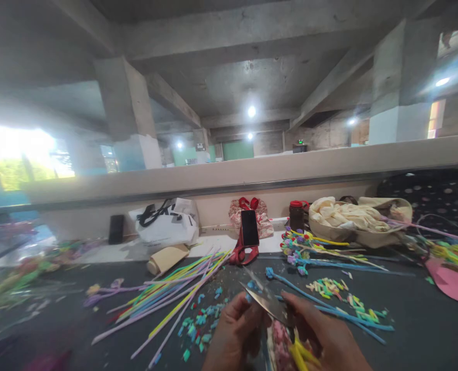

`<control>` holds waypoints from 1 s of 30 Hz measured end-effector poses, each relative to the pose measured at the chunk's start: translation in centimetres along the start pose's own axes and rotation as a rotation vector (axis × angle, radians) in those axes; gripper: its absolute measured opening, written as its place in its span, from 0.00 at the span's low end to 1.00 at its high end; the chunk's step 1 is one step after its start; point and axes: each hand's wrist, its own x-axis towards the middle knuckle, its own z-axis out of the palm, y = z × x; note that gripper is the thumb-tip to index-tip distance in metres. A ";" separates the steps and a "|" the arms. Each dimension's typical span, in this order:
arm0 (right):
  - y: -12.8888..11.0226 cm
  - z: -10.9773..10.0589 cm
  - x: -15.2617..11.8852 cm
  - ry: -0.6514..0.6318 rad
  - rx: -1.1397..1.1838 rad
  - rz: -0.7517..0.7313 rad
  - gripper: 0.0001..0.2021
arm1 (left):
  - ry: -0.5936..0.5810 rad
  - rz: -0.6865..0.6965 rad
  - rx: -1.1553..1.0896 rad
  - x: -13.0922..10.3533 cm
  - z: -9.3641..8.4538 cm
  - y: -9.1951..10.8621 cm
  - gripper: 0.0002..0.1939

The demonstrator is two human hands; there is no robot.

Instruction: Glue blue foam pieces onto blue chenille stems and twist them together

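In the lower middle, my right hand is closed around a pair of scissors, whose metal blades point up and left; a yellow handle shows below the fingers. My left hand is closed in a pinch beside the blades, with a blue fuzzy pipe cleaner at its fingertips, partly hidden by the blades. Small cut pieces in blue and green lie left of my hands. Long blue pipe cleaners lie to the right, beside yellow and green cut bits.
Long coloured pipe cleaners fan out on the dark table at left. Behind stand a propped phone, a white bag, a red-lidded jar and a cloth-filled beige bag. Pipe-cleaner flowers lie right of centre.
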 end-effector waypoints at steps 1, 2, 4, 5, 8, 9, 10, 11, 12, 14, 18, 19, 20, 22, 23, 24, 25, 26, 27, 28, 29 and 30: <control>-0.1 -0.1 0.0 -0.002 -0.007 -0.012 0.32 | -0.007 0.000 0.004 0.0 -0.1 0.0 0.16; -0.1 -0.2 0.0 -0.004 -0.009 -0.023 0.31 | -0.011 0.001 0.010 0.0 -0.1 0.0 0.16; -0.4 -0.4 0.1 -0.006 -0.009 -0.039 0.29 | -0.013 0.003 0.020 0.0 -0.2 0.0 0.15; -0.5 -0.5 0.2 -0.008 -0.010 -0.048 0.28 | -0.016 0.006 0.024 0.0 -0.2 0.0 0.15; -0.9 -0.9 0.4 -0.020 -0.021 -0.072 0.28 | -0.031 0.020 0.034 0.1 -0.2 0.0 0.13; -1.0 -1.0 0.4 -0.022 -0.024 -0.078 0.29 | -0.037 0.024 0.036 0.1 -0.2 -0.1 0.13; -1.1 -1.1 0.4 -0.023 -0.026 -0.083 0.30 | -0.043 0.026 0.038 0.1 -0.3 -0.1 0.13; -1.1 -1.1 0.4 -0.022 -0.028 -0.086 0.30 | -0.047 0.028 0.038 0.1 -0.3 -0.1 0.13; -1.0 -1.1 0.4 -0.020 -0.029 -0.087 0.30 | -0.049 0.029 0.038 0.2 -0.3 -0.1 0.13; -0.9 -0.9 0.4 -0.012 -0.028 -0.091 0.29 | -0.050 0.031 0.039 0.2 -0.4 -0.2 0.14; -0.6 -0.6 0.3 -0.005 -0.013 -0.103 0.28 | -0.047 0.020 0.041 0.3 -0.6 -0.4 0.15; -0.5 -0.6 0.3 -0.005 -0.010 -0.100 0.28 | -0.046 0.017 0.039 0.3 -0.7 -0.4 0.15; -0.5 -0.6 0.2 -0.007 -0.009 -0.096 0.28 | -0.045 0.015 0.037 0.3 -0.7 -0.5 0.15; -0.6 -0.7 0.2 -0.016 -0.008 -0.082 0.28 | -0.042 0.010 0.030 0.3 -0.6 -0.5 0.15; -0.6 -0.7 0.2 -0.020 -0.008 -0.074 0.28 | -0.040 0.009 0.027 0.3 -0.6 -0.4 0.15; -0.6 -0.7 0.2 -0.024 -0.005 -0.067 0.28 | -0.039 0.010 0.024 0.3 -0.6 -0.4 0.15; -0.6 -0.7 0.2 -0.027 -0.002 -0.058 0.28 | -0.037 0.010 0.021 0.3 -0.5 -0.4 0.15; -0.6 -0.7 0.1 -0.027 0.001 -0.049 0.28 | -0.037 0.013 0.020 0.3 -0.5 -0.4 0.15; -0.6 -0.6 0.1 -0.024 0.004 -0.040 0.28 | -0.039 0.016 0.021 0.2 -0.5 -0.3 0.15; -0.5 -0.5 0.1 -0.023 0.006 -0.035 0.28 | -0.042 0.019 0.024 0.2 -0.4 -0.3 0.15; -0.5 -0.3 0.1 -0.022 0.009 -0.031 0.28 | -0.046 0.022 0.026 0.2 -0.4 -0.3 0.15; -0.4 -0.2 0.0 -0.023 0.011 -0.029 0.28 | -0.049 0.023 0.028 0.2 -0.4 -0.2 0.15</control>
